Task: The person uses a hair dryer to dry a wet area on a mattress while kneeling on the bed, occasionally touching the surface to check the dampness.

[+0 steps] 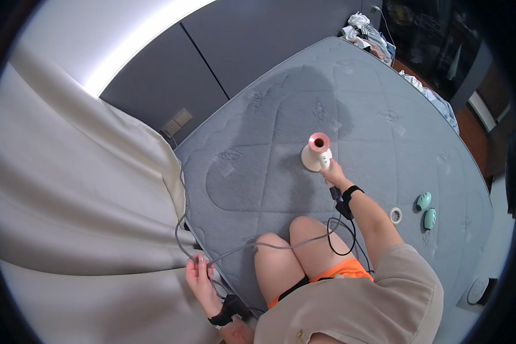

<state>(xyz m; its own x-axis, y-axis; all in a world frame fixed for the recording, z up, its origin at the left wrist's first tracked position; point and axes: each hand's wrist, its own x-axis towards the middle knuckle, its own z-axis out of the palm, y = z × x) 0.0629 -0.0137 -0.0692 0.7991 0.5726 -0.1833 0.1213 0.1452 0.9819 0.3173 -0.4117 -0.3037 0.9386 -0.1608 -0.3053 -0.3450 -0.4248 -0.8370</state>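
Observation:
My right hand (334, 173) grips the handle of a white hair dryer (311, 159) with a pink ring at its near end. Its wide white end faces down towards the grey quilted mattress (365, 124); whether they touch I cannot tell. From the handle a grey power cord (279, 247) crosses over my knees. My left hand (201, 273) holds this cord, gathered in a loop, by the mattress's left edge. Beyond that hand the cord runs up along the edge towards a wall socket (177, 122). Both wrists wear black bands with dark devices attached.
To my right lie a roll of tape (395, 216) and two mint-green slotted objects (424, 201). Beige curtains (94, 206) hang close on the left. Crumpled clothes (367, 36) sit at the far corner. A broad darker patch marks the mattress ahead, damp or shadow, I cannot tell.

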